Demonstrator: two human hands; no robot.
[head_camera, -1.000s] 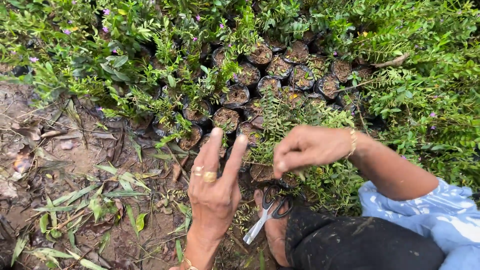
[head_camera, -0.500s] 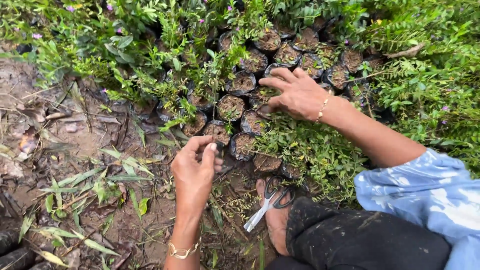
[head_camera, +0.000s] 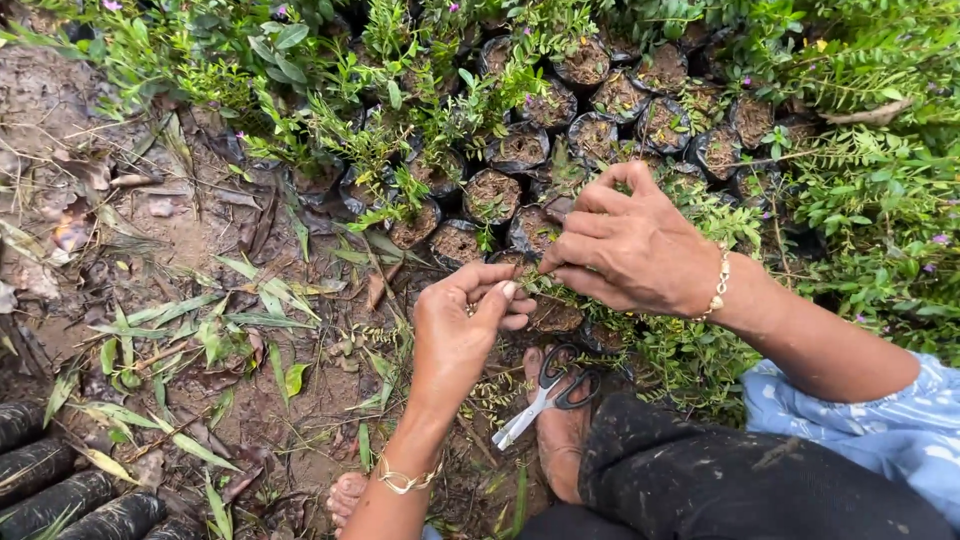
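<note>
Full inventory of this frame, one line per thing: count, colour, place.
small black plastic nursery bags filled with soil: many, black with brown soil, clustered top centre
green leafy seedlings with tiny purple flowers: many, along the top and right
thin green cutting: one, pinched between both hands
black-handled metal scissors: one, lying on the right foot, bottom centre
long fallen green leaves: many, scattered on the ground at left
bare muddy ground: brown, left half
dark ribbed cylinders: several, black, bottom left corner
left hand: fingertips on the cutting, gold bracelet at the wrist
right hand: fingertips on the cutting, gold bracelet at the wrist
bare feet: two, bottom centre
</note>
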